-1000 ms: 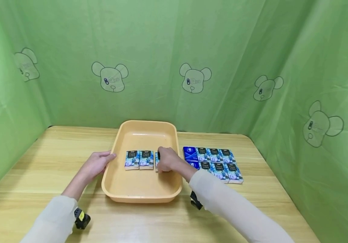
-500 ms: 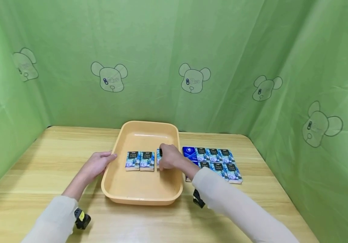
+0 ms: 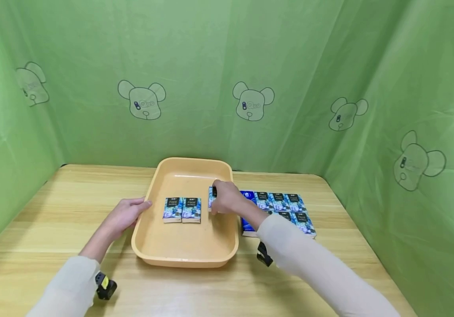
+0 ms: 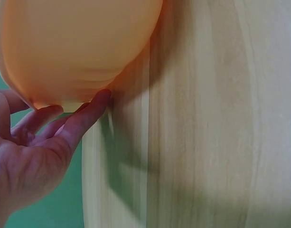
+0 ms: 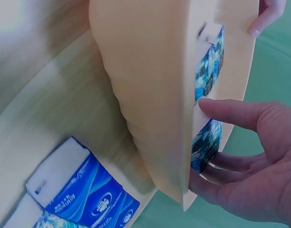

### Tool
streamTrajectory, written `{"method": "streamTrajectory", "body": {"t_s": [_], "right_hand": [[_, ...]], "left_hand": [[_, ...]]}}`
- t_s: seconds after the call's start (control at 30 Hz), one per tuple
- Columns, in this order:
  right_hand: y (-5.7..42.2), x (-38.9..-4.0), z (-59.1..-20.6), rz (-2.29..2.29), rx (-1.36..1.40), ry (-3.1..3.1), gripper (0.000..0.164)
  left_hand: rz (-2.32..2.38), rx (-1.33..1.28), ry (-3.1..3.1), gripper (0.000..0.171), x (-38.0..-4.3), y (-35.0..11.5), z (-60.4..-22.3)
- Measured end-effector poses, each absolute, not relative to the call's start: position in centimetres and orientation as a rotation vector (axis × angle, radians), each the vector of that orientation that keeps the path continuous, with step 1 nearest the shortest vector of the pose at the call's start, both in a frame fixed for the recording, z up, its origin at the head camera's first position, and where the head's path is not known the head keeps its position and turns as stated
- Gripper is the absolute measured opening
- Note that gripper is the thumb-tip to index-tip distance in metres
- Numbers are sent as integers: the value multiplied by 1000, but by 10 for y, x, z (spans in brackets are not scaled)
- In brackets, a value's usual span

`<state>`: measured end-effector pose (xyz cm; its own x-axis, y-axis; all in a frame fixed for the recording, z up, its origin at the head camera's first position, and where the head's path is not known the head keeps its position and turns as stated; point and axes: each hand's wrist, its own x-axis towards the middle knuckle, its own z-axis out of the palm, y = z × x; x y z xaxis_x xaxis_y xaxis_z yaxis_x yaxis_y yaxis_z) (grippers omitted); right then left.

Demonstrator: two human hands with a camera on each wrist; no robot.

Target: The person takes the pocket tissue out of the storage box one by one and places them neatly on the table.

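Observation:
An orange plastic tray [image 3: 179, 242] stands on the table, and my left hand [image 3: 126, 214] grips its left rim. In the left wrist view, the fingers of that hand [image 4: 41, 152] touch the tray's outer wall. Over the right part of the tray, my right hand [image 3: 228, 198] pinches a blue floral tissue pack [image 3: 211, 199] between thumb and fingers; the hand covers most of it. The right wrist view shows this pack [image 5: 207, 145] close to the tray's side wall. Two matching tissue packs [image 3: 182, 210] lie side by side in the middle of the tray.
Right of the tray, several tissue packs [image 3: 280, 202] lie in two rows on the wooden table [image 3: 163, 290]. Plain blue packs [image 3: 247, 230] form the end nearest the tray, partly behind my right forearm. A green curtain [image 3: 195, 53] with bear-head prints surrounds the table's back and sides.
My right hand has moved up and to the right with the tissue pack, away from the other two packs. The left hand stays on the rim.

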<state>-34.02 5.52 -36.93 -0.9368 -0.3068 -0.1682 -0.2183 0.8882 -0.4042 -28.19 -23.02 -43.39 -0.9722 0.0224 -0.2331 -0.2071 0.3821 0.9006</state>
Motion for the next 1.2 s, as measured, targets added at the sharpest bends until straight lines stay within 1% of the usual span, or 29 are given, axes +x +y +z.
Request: {"method": "streamTrajectory", "body": {"t_s": [0.27, 0.6, 0.87, 1.1, 1.2], "right_hand": [[65, -345, -354, -601, -357, 2820, 86], [85, -352, -339, -528, -379, 2871, 83], [104, -351, -339, -507, -344, 2877, 88], [123, -348, -341, -509, -309, 2876, 84], [131, -348, -343, -493, -278, 2864, 85]], "left_hand": [[1634, -164, 2421, 61, -282, -229, -434], [1633, -162, 2386, 65, -281, -231, -433], [1616, -175, 2377, 66, -282, -232, -434], [1624, -169, 2380, 64, -283, -232, -433], [1627, -169, 2379, 65, -282, -232, -433]]}}
